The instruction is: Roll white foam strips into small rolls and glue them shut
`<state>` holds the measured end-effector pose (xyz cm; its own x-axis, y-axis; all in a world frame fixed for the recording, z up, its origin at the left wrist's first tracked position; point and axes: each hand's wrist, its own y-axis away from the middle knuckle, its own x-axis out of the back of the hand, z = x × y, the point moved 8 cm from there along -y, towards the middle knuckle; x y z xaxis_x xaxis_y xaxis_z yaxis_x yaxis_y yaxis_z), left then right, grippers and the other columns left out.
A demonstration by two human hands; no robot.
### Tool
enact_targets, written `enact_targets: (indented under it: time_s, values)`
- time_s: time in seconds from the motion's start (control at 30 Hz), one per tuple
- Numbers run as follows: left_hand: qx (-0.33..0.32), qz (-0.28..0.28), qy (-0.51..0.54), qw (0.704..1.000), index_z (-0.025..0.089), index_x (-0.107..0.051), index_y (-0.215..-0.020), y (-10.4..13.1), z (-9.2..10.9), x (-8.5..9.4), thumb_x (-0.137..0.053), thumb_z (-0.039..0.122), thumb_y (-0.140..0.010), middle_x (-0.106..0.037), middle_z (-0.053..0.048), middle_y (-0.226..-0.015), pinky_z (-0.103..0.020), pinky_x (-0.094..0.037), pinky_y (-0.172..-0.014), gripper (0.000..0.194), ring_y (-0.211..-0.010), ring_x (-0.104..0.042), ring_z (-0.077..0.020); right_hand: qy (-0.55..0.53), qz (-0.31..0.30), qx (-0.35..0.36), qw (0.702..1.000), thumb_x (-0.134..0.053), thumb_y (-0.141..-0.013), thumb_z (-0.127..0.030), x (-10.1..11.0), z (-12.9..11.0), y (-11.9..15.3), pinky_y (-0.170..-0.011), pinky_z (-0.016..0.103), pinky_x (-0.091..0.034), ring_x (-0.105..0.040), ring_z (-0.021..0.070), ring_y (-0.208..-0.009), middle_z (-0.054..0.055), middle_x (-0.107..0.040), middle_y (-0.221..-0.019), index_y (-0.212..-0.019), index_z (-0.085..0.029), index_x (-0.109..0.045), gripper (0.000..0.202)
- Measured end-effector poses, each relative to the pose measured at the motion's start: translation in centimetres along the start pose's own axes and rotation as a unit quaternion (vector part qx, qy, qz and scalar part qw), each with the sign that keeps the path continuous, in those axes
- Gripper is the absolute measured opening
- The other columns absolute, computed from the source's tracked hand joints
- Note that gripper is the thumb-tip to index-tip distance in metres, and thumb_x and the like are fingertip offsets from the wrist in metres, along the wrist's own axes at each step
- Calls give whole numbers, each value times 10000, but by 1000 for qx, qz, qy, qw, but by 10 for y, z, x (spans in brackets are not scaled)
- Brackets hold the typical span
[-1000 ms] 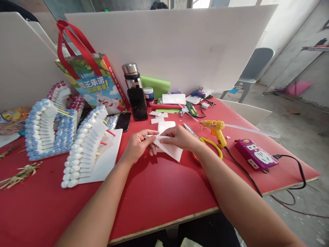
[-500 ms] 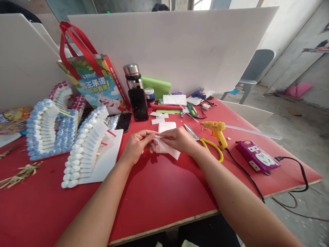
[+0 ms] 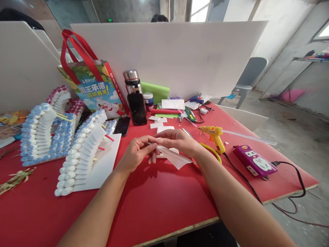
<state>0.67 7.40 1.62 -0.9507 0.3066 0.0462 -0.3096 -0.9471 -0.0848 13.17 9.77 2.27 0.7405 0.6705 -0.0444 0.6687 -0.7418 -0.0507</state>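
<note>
Above the red table, a thin, whitish, translucent sheet (image 3: pixel 177 159) is held in both hands, its loose corner hanging to the right. My left hand (image 3: pixel 138 152) is closed, thumb and fingers pinching the sheet's left end. My right hand (image 3: pixel 181 140) is also closed, its fingers pinching near the same end, fingertips close to the left ones. Whether something thin lies inside the sheet there, I cannot tell. Behind and under the hands is a white stack (image 3: pixel 166 129), partly hidden. Scissors with yellow handles (image 3: pixel 212 150) lie just right of my right hand, partly covered by it.
To the right are a yellow glue gun (image 3: pixel 216 133) and a purple power strip (image 3: pixel 255 161) with cords. Cotton-swab fan models (image 3: pixel 82 154) stand left. Behind are a phone (image 3: pixel 137 109), a metal flask (image 3: pixel 132 80), a gift bag (image 3: pixel 100 89) and a white board (image 3: pixel 185 58).
The sheet has turned between my fingers, and its loose corner now reaches farther right in a narrower fold. My hands stay pinched together. The view has tilted up slightly.
</note>
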Motion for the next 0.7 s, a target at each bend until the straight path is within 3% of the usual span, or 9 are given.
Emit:
enact_targets:
  time_s: [0.13,0.27,0.47,0.57,0.7]
  values:
    - [7,14,-16,1000,161,-641,-995,-2,-1,2,-636,346,-912,-665,-14,-628,-225,-450,-469,203,-485,-614,-130,-19,-87,-32,996,-714,-834,-511,-22,9,1,-674,271,-499,-645,149,-745,80,-732,-888,-1044,-151,-671,419]
    - [6,41,-33,999,164,-642,-916,-3,-4,8,-676,339,-880,-656,-12,-639,-239,-480,-534,182,-556,-623,-138,7,-59,-43,997,-670,-863,-519,-18,17,-3,-538,219,-378,-542,97,-655,53,-699,-836,-936,-155,-670,371]
    - [2,46,-107,993,172,-710,-902,-8,2,10,-707,362,-848,-658,-24,-761,-261,-493,-651,198,-649,-590,-132,22,10,-106,994,-762,-751,-567,2,32,-6,-459,226,-294,-403,58,-487,-14,-572,-612,-729,-156,-602,442]
    - [-12,20,-169,985,190,-734,-925,-13,9,8,-681,394,-866,-655,-37,-827,-268,-495,-670,219,-695,-600,-146,19,29,-106,994,-762,-754,-560,9,34,-6,-451,224,-279,-385,56,-472,-20,-561,-596,-748,-157,-614,428]
    - [-87,12,-248,965,208,-732,-952,-10,17,6,-616,356,-921,-657,-59,-906,-268,-495,-697,191,-769,-617,-163,-39,4,-102,994,-776,-757,-526,6,32,-6,-455,227,-263,-356,49,-464,-25,-566,-599,-818,-143,-654,406]
